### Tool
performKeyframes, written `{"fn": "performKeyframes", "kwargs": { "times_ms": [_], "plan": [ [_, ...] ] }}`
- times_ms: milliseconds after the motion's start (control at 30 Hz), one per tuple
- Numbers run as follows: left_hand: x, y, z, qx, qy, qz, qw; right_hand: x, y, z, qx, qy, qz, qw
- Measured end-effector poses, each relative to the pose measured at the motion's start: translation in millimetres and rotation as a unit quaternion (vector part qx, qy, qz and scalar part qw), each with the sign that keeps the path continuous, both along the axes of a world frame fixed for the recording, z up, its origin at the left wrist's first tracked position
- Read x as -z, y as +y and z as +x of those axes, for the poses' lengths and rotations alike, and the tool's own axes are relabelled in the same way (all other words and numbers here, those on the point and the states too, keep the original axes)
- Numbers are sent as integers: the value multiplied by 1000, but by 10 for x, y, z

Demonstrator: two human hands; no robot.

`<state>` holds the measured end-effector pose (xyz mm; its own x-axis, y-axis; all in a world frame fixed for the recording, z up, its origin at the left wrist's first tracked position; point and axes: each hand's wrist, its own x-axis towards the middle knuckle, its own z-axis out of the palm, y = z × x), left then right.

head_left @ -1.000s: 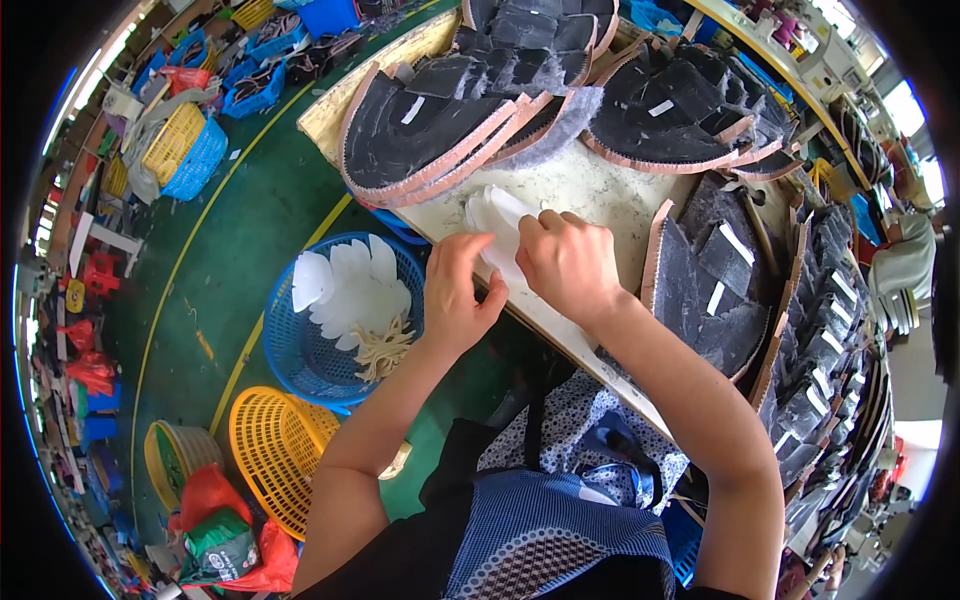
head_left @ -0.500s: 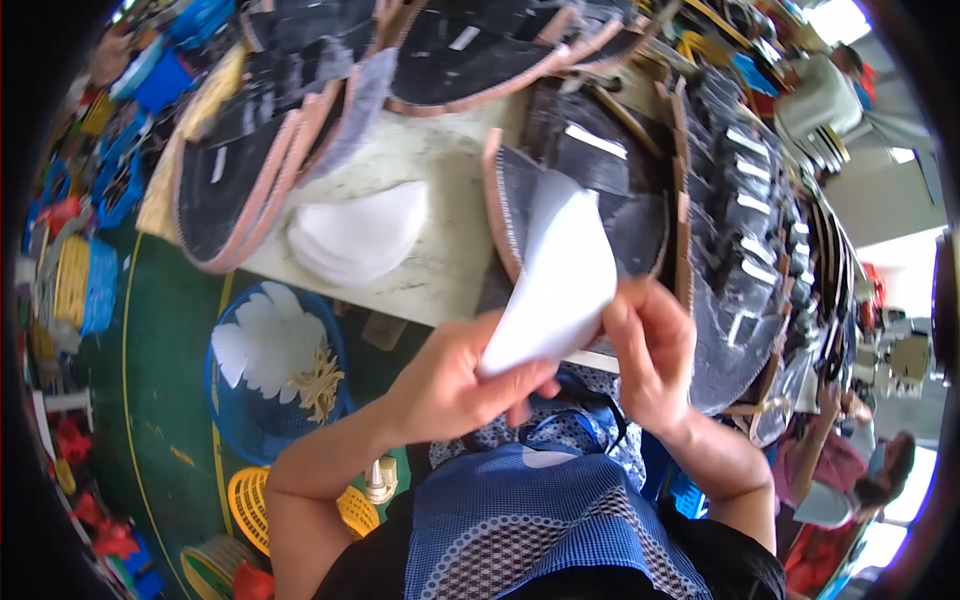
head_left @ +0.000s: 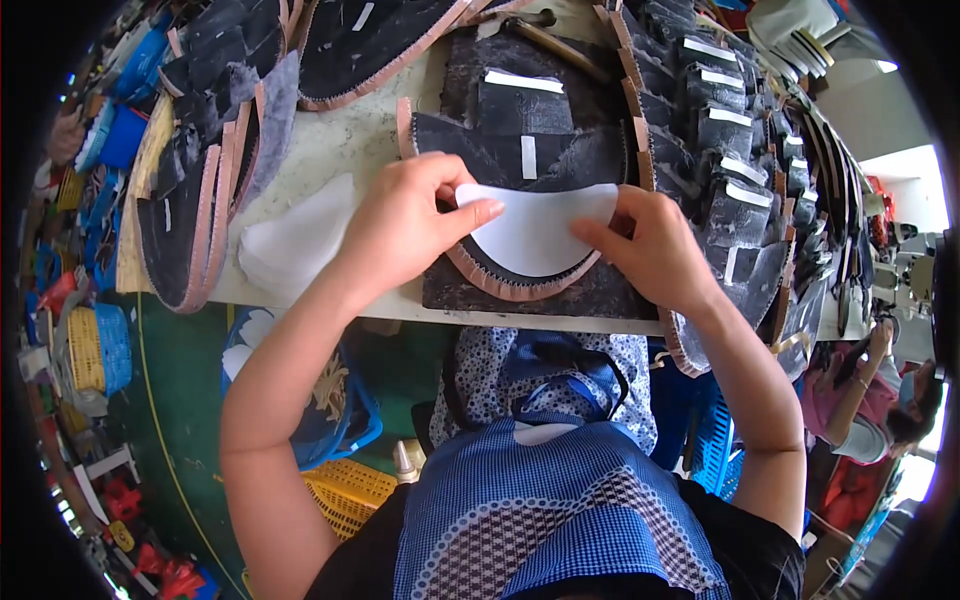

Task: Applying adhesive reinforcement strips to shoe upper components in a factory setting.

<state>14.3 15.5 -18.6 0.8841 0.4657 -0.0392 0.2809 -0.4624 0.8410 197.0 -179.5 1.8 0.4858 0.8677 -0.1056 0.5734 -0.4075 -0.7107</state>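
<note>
A white half-moon sheet (head_left: 538, 232) lies over the rounded near end of a black shoe-upper-like piece (head_left: 590, 155) with a pinkish-brown notched edge. My left hand (head_left: 415, 215) pinches the sheet's upper left corner between thumb and fingers. At its right corner, my right hand (head_left: 650, 235) pinches the other end, thumb on top. The sheet's curved side follows the piece's rounded rim, with a dark strip showing between them. Beside my left forearm, a stack of similar white sheets (head_left: 290, 240) rests on the pale worktable (head_left: 375, 110), partly hidden by that arm.
More black pieces with pinkish edges (head_left: 180, 220) lie at the left, and several overlap in a row (head_left: 735, 150) at the right. A hammer-like tool (head_left: 560, 48) lies behind. Below the table stand a blue basket (head_left: 345, 430) and a yellow basket (head_left: 350, 490). A person (head_left: 850, 400) sits far right.
Both hands have moved forward, carrying the white sheet from in front of the table edge onto the black piece. The sheet has turned from upright to lying across, its curved side toward me.
</note>
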Motion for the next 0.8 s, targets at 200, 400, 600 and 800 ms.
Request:
{"fn": "performKeyframes", "kwargs": {
  "times_ms": [200, 400, 600, 800],
  "plan": [
    [231, 77, -60, 0, -71, -111, 991, 143, 9, -10, -31, -17, -4, 999],
    [123, -39, -49, 52, -91, 183, 978, 72, 37, -140, -74, -126, -46, 988],
    [24, 271, 132, 204, -38, 241, 948, 30, 80, -92, -273, -202, 90, 936],
    [137, 711, 853, -11, -43, -74, 996, -29, 943, 654, 34, -37, 1, 999]
  ]
}}
